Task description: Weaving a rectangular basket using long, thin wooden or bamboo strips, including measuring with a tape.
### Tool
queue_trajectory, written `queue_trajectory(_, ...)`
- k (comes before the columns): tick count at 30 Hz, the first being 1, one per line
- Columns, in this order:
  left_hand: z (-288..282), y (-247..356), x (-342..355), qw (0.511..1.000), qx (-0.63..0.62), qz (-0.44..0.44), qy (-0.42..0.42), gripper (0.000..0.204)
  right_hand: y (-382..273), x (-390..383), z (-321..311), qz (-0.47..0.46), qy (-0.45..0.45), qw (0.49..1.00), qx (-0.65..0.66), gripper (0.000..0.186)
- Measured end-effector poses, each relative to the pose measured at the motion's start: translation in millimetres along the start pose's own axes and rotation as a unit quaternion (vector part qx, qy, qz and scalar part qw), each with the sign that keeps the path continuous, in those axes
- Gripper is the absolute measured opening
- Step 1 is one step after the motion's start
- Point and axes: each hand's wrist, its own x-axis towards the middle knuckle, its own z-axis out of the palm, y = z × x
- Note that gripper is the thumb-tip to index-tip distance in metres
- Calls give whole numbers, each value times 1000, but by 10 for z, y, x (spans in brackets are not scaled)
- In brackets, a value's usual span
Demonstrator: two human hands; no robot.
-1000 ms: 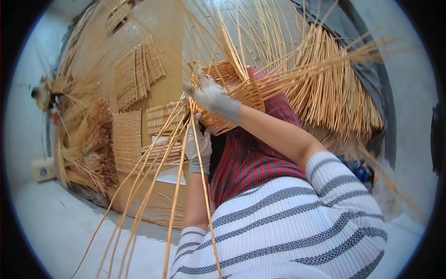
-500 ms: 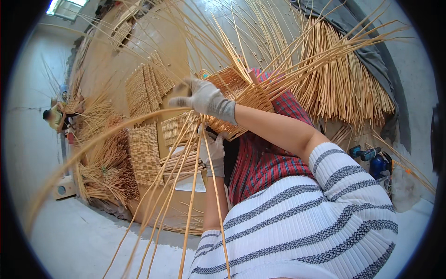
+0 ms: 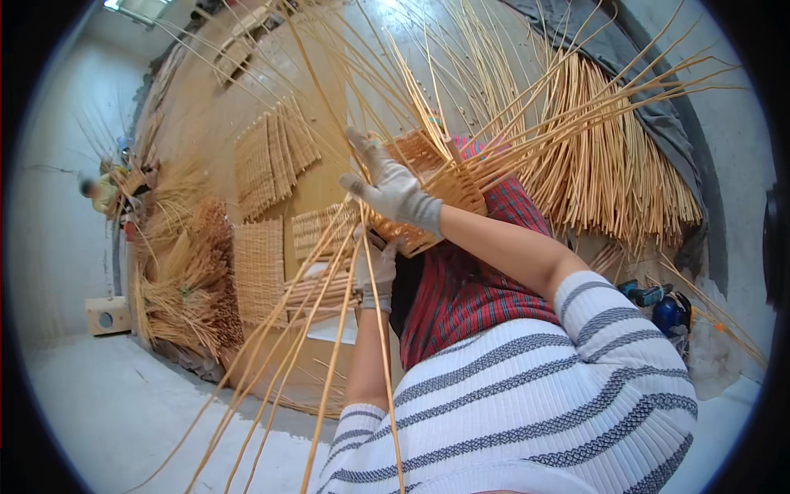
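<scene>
A partly woven wicker basket point(image 3: 448, 193) rests on my lap, long rods sticking out from it in several directions. My left hand point(image 3: 376, 267), in a pale work glove, is closed on its near left corner, its fingers partly hidden by rods. Over the left side of the basket is my right hand point(image 3: 395, 188), also gloved, with thumb and fingers spread. A long rod point(image 3: 317, 70) rises beyond its fingertips; whether it touches them I cannot tell. Several loose willow rods point(image 3: 333, 375) fan down from the corner across my left forearm.
Woven wicker panels point(image 3: 259, 267) lie left of the basket, beside short thick sticks point(image 3: 325, 296). A large pile of rods point(image 3: 609, 156) lies at right, bundles point(image 3: 185, 272) at left. A power drill point(image 3: 646, 292) is near my right elbow. Another person point(image 3: 107, 193) sits at far left.
My right hand has moved slightly right and turned its fingers upward, spreading them. The blurred rod that arced from it to the lower left is gone from there; a rod now stands above the hand.
</scene>
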Motion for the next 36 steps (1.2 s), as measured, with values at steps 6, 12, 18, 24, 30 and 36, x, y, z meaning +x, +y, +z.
queue_trajectory(6,14,18,-33,998,59,-7,30,75,-223,357,292,-144,19,989,12,56)
queue_trajectory(12,-93,-5,-7,999,30,22,33,66,-160,-287,-646,-61,56,880,468,25)
queue_trajectory(18,-10,656,-118,970,-14,222,96,35,414,-874,-1108,228,246,897,287,15)
queue_trajectory(24,167,1208,429,975,-121,-138,-123,31,26,-705,-1177,247,212,930,169,11)
queue_trajectory(30,432,1111,519,972,-168,-165,-21,20,-274,661,-583,-89,12,975,-205,59)
queue_trajectory(36,461,1008,536,951,-258,-165,-35,16,-249,-667,-1254,249,273,917,149,36)
